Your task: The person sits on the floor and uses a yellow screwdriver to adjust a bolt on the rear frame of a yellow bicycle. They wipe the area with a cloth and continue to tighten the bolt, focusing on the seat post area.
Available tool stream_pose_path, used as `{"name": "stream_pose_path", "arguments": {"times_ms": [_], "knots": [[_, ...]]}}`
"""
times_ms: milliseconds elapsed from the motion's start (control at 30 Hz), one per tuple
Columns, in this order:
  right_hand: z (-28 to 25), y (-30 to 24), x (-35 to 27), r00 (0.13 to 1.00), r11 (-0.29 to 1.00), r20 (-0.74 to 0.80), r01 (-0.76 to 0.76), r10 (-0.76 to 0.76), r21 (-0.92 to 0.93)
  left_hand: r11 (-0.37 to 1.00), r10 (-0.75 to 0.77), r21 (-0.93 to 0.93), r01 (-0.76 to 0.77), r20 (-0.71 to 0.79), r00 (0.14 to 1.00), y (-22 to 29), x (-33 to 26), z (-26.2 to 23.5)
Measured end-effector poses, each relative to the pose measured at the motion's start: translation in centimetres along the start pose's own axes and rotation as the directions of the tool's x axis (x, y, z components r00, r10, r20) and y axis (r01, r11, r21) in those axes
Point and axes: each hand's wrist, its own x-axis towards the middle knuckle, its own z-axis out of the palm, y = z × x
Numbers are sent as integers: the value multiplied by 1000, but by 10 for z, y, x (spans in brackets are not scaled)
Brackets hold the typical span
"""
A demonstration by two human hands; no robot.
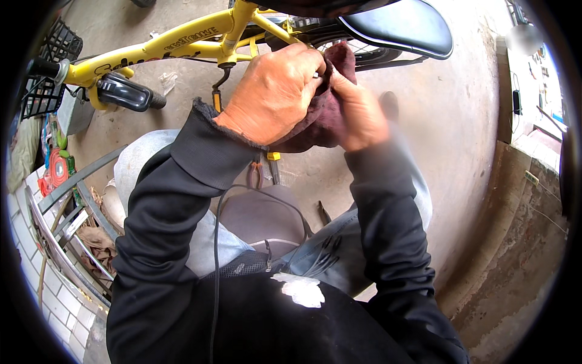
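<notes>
On a smooth, dusty grey concrete floor, a yellow bicycle frame stretches across the upper left, its painted metal tubes round and shiny. A person in a smooth black long-sleeved top and pale, faded jeans leans over in front of it. At the right, a low wall shows a rough, patchy brown surface. Toward the top, a glossy black panel, broad and rounded at its end, sits over a spoked wheel. At the far left is a black lattice basket; a blocky black pedal is below the frame. Beneath the wrists, partly hidden, are pliers with reddish handles and a yellow-ended tool.

The maroon cloth is soft and matte, bunched into deep folds, with one corner standing up. It lies between the two hands, beside the rear part of the bicycle; whether it touches the bicycle cannot be told.

The left hand is curled, its fingertips grasping the cloth's upper edge. The right hand is half closed around the cloth's other side, thumb pressed along it, the remaining fingers mostly hidden.
</notes>
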Motion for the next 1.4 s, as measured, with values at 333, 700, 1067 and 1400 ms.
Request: {"name": "stream_pose_path", "arguments": {"times_ms": [333, 700, 1067, 1400], "knots": [[5, -4, -5, 995, 992, -29, 91, -94, -85, 983, -149, -123, 140, -67, 987, 1, 2, 2], [3, -7, -8, 990, 992, 87, 118, -113, -51, 964, -198, -207, 168, -133, 971, 2, 2, 0], [3, -3, -2, 990, 991, 53, 131, -132, 30, 988, -147, -77, 133, -227, 963, 7, 0, 5], [4, 6, -2, 992, 992, -26, 122, -123, -40, 988, -40, 138, 66, -187, 982, 8, -4, 5]]}}
